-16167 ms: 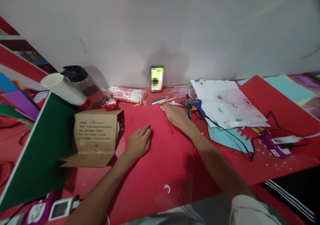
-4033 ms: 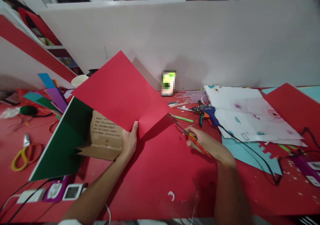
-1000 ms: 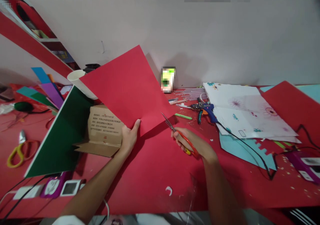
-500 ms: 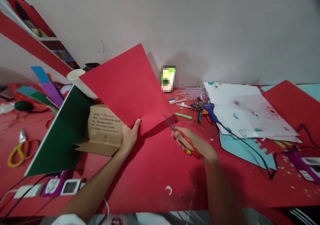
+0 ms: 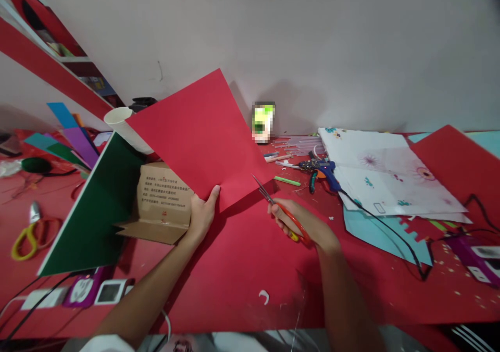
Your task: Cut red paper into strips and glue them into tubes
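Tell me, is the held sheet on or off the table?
Off: the left hand holds the red sheet up, partly hiding the cardboard box.

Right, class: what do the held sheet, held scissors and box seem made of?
Held sheet: matte paper or thin card; flat colour, crisp edges.
Held scissors: metal blades, grey shine; handles probably smooth plastic, red and yellow.
Box: likely matte cardboard, brown, folded flap.

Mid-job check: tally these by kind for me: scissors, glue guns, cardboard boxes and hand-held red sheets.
Scissors: 2 (held scissors, loose scissors at far left)
Hot glue gun: 1
Cardboard box: 1
Hand-held red sheet: 1
Total: 5
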`<state>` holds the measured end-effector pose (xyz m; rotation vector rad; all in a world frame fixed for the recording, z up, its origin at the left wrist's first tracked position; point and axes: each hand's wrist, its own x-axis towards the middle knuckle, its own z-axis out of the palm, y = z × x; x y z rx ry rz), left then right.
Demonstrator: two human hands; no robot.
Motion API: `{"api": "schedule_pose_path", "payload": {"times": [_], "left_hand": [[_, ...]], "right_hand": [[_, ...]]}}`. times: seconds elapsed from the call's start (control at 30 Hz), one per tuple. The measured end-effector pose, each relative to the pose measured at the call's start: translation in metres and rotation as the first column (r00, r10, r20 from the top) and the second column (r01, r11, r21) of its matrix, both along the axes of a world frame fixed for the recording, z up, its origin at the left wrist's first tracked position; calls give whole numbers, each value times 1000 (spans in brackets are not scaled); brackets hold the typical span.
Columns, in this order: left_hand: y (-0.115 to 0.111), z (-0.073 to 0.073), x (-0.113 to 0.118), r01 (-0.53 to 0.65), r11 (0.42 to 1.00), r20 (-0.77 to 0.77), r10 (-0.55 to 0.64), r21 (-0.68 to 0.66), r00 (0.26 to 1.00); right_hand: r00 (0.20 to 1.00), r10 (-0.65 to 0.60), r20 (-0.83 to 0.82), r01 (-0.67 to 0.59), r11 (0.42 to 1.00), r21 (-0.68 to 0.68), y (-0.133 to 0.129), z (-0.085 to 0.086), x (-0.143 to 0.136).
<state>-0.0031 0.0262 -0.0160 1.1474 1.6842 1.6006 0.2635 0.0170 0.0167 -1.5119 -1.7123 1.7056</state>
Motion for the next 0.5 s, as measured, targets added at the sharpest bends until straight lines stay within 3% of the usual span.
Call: {"api": "schedule_pose_path", "payload": {"times": [0.5], "left_hand": [[0, 2, 0, -24, 1000, -40, 25, 13, 999]], "right_hand": [[998, 14, 64, -15, 1000, 9, -2, 4, 1]]}}
